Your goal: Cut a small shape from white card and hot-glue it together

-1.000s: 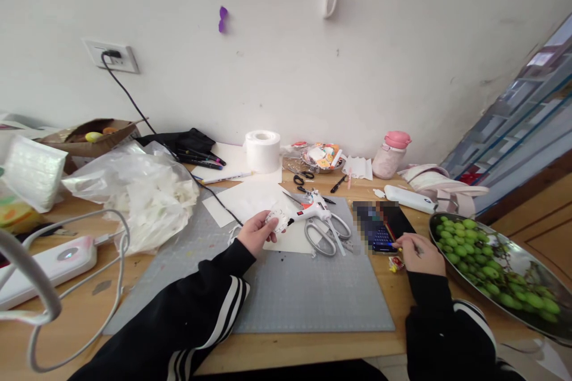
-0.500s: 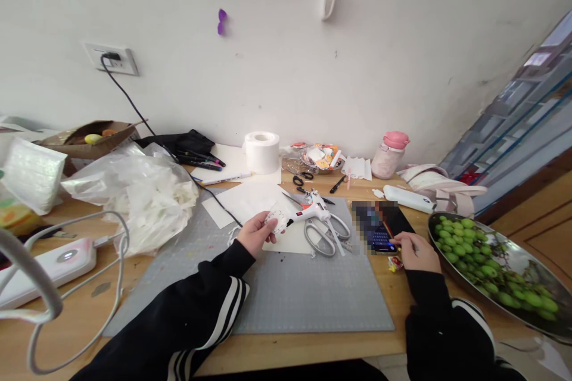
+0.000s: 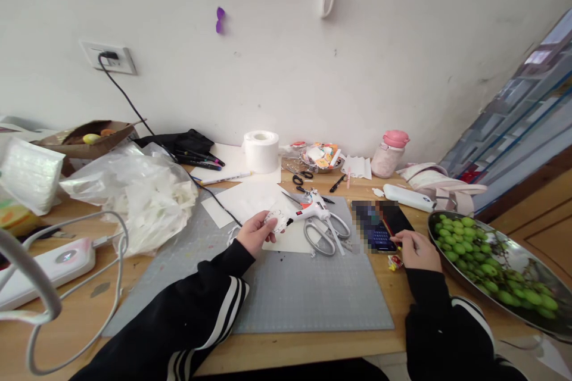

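Note:
My left hand (image 3: 258, 233) pinches a small white piece (image 3: 277, 221) with dark marks, above the grey cutting mat (image 3: 313, 297). Just right of it a white glue gun (image 3: 313, 210) lies across grey-handled scissors (image 3: 319, 237) and white paper (image 3: 241, 199). My right hand (image 3: 417, 250) rests at the lower right corner of a phone (image 3: 382, 235), its fingers curled together; whether they grip anything is hidden. A small red and yellow item (image 3: 394, 262) lies beside that hand.
A bowl of green grapes (image 3: 480, 287) stands right of my right hand. Behind are a paper roll (image 3: 261, 153), pink-lidded bottle (image 3: 390, 155) and black scissors (image 3: 302, 178). Plastic bags (image 3: 152, 202), a white power bank (image 3: 58, 268) and looping cables occupy the left.
The fingers of my right hand have curled in slightly and moved a little at the phone's corner. My left hand keeps its hold on the white piece.

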Available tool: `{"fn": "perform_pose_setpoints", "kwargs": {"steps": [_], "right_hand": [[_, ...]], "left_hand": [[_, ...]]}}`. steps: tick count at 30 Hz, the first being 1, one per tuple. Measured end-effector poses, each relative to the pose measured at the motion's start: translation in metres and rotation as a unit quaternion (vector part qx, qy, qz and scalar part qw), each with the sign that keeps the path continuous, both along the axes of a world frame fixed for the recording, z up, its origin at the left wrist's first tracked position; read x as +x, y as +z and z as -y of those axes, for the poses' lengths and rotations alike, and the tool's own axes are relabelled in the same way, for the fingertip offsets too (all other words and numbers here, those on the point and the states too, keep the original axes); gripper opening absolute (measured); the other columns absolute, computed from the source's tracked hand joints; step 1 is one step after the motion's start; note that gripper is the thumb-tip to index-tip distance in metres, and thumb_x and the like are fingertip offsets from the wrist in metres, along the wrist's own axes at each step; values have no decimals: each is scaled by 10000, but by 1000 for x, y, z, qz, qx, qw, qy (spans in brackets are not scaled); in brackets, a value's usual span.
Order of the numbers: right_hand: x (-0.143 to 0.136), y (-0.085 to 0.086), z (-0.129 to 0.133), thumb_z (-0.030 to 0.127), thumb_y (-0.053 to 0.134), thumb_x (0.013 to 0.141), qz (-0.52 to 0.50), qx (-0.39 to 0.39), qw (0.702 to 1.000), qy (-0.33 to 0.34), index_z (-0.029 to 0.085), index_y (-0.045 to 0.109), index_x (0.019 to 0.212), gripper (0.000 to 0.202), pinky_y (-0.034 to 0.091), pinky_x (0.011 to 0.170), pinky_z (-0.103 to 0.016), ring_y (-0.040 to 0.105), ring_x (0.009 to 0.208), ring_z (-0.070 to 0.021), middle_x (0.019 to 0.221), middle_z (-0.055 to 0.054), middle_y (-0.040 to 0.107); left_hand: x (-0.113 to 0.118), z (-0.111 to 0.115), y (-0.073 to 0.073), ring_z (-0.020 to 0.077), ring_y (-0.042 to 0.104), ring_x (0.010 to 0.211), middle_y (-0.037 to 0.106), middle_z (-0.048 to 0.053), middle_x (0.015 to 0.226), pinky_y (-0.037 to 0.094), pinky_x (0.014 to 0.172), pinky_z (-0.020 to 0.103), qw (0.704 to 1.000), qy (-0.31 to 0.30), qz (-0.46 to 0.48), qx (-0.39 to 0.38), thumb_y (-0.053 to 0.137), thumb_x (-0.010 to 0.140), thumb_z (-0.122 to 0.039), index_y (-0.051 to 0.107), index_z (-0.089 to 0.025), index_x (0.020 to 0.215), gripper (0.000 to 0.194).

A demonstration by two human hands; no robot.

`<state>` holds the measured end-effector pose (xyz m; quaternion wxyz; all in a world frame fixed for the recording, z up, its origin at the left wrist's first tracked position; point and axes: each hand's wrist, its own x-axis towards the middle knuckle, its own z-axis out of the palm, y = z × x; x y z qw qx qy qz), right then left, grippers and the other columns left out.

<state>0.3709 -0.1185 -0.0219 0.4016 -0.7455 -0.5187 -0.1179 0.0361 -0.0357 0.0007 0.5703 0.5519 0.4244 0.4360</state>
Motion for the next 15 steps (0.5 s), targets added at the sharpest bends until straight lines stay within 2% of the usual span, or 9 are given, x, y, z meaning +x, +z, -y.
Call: {"fn": "perform_pose_setpoints", "kwargs": {"steps": [6, 15], "right_hand": [[5, -6, -4, 328, 325, 765, 14, -25, 999, 34, 208, 559, 654, 286, 439, 759, -366, 589, 765, -235, 693, -82, 680], [6, -7, -5, 308, 324, 782, 20, -24, 999, 41, 211, 572, 671, 289, 442, 778, -373, 587, 782, -231, 711, -75, 682]], "left_hand": [[0, 0, 1, 85, 454, 371, 583, -24, 467, 351, 422, 220, 1000, -2, -2, -1, 614, 538, -562, 514, -168, 619, 414], [0, 0, 1, 89, 459, 368, 585, -27, 468, 357, 417, 222, 1000, -5, -4, 2, 612, 539, -567, 515, -176, 620, 411]]}}
